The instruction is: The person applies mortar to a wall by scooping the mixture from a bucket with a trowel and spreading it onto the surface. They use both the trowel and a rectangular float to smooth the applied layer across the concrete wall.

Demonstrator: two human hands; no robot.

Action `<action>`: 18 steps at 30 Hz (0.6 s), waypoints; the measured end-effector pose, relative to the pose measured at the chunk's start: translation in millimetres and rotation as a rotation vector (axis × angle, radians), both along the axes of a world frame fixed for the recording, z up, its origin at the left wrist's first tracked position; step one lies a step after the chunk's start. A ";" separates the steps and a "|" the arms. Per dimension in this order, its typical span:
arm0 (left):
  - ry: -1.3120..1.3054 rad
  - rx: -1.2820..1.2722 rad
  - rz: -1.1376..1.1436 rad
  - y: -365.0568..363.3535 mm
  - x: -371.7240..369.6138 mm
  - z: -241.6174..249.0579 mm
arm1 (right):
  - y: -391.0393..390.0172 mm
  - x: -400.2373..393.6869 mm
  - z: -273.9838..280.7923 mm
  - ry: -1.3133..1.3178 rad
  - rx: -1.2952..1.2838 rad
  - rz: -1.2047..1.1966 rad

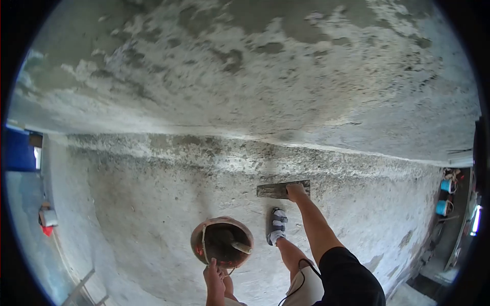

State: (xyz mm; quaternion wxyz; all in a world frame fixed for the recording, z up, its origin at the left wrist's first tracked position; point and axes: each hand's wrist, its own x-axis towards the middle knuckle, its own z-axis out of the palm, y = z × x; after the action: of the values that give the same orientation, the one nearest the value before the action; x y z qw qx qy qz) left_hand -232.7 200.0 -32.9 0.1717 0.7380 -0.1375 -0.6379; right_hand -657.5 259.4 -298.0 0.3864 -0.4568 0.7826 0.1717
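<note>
My right hand (pixel 296 193) is closed on a plastering trowel (pixel 271 190), a long, flat, dark blade stained with mortar, held low in front of the rough wall. Nearer to me, my left hand (pixel 215 278) grips the handle of a reddish-brown bucket (pixel 247 235) at its near rim. The bucket tilts so that its dark inside shows, and a tool with a pale, rounded handle (pixel 241 247) leans in it. How much material the bucket contains is hard to make out. My sandalled foot (pixel 276 224) is on the floor below the trowel.
A patchy grey plastered wall (pixel 255 92) rises ahead, meeting the concrete floor (pixel 148 214). Two blue buckets (pixel 443 207) stand at far right beside a ledge. Along the left edge are a small white and red object (pixel 48 219) and a blue panel (pixel 21 150).
</note>
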 end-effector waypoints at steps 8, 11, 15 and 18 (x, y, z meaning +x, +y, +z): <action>0.159 0.088 -0.022 10.2 34.6 42.6 | 33.3 44.4 80.5 -0.050 0.052 -0.296; 0.251 0.157 -0.106 -3.2 56.1 84.4 | 96.2 80.8 142.5 -0.142 -0.126 -0.459; 0.468 0.076 -0.180 -19.7 98.4 138.8 | 230.2 163.3 222.9 -0.007 -0.164 -0.688; 0.424 0.035 -0.287 -47.3 98.3 202.4 | 345.3 247.9 274.5 -0.007 0.000 -0.766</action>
State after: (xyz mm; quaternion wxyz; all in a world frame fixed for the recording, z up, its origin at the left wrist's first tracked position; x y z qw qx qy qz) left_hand -134.4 152.7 169.5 0.0915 0.5636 -0.1907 -0.7985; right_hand -409.5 604.7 -23.5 0.4255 -0.1318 0.8952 0.0133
